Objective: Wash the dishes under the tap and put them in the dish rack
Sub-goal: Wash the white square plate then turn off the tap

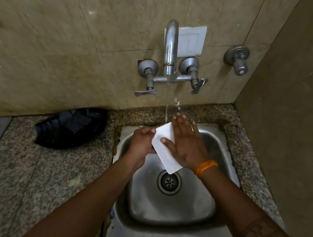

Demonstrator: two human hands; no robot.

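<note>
Below my fingers, nearest me, lies the steel sink [195,216] with its drain [169,182], set into the speckled stone desk [28,172]. Above the drain I hold the white dish [163,148], a flat rectangular piece with rounded corners, tilted with its far corner up toward the water. My left hand [142,143] grips its left edge, fingers curled round the rim. My right hand [185,143] lies flat across its face, fingers [178,121] straight and spread, thumb pressing on the white surface; that hand is not closed on anything. An orange band [205,166] sits on the right wrist.

I judge the dish stiff, light and smooth, so wet it will be slippery, and if it is ceramic a drop into the steel basin could chip it. The safest hold seems to be the rim on a long side, thumb on top and fingers under, as the left hand has it.

Just past the right fingertips the thin stream [166,104] falls onto the dish's far corner from the tap [171,48]. Left of my fingers, on the desk against the wall, sits a dark plastic basket [70,128]; I cannot tell if it is the dish rack.
</note>
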